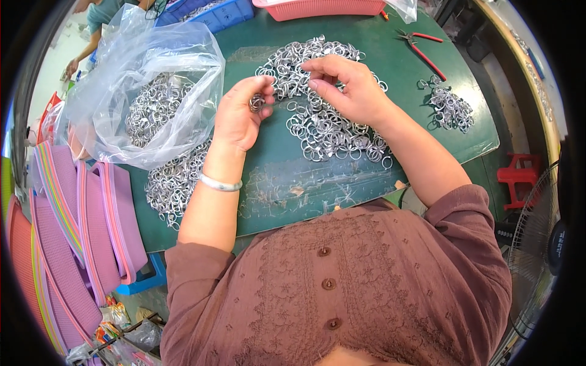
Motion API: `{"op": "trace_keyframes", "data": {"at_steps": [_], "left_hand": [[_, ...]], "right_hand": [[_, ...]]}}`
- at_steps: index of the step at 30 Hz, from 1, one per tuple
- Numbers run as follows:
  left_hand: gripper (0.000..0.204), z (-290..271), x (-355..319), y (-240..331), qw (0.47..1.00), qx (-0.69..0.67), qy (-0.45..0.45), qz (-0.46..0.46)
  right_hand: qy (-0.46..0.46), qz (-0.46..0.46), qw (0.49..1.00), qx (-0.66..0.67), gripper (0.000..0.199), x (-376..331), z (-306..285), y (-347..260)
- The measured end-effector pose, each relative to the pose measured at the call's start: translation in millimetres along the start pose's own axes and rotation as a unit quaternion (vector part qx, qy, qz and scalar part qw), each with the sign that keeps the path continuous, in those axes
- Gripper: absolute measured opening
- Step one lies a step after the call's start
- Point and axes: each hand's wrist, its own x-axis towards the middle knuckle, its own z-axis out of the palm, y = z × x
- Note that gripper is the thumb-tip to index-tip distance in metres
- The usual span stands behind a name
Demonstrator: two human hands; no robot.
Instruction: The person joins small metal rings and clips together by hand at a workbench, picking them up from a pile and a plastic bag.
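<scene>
My left hand (237, 116), with a pale bangle (220, 183) on its wrist, is curled around a small bunch of metal rings (257, 102) near its fingertips. Just to the right, my right hand (348, 88) hovers over a large pile of silvery metal rings (336, 131). Its thumb and index finger are bent with a gap between them, and no held ring shows there; the other fingers are partly hidden. Beside my left forearm, a clear plastic bag (201, 64) lies with more rings (160, 104) in it. Loose rings (177, 186) spill below the bag.
Red-handled pliers (427, 55) and a smaller heap of rings (452, 108) lie right on the green table (268, 183). A blue crate (213, 17) and pink basket (329, 8) stand behind. Purple baskets (97, 232) are left; a fan (531, 244) and red stool (519, 180) are right.
</scene>
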Motion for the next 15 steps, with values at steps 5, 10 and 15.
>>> {"op": "trace_keyframes", "data": {"at_steps": [5,10,15], "left_hand": [[0.014,12.3,0.6,-18.1,0.905,0.411,-0.003,0.106],[0.018,19.8,3.9,-16.8,0.821,0.562,-0.003,0.105],[0.014,14.9,6.9,-21.5,0.878,0.465,0.015,0.115]], "right_hand": [[-0.004,-0.011,1.000,0.002,0.020,-0.5,1.5,1.9],[-0.007,-0.009,1.000,0.005,0.019,-1.2,1.8,3.5],[-0.012,-0.026,1.000,-0.011,0.018,-0.5,1.0,4.1]]}}
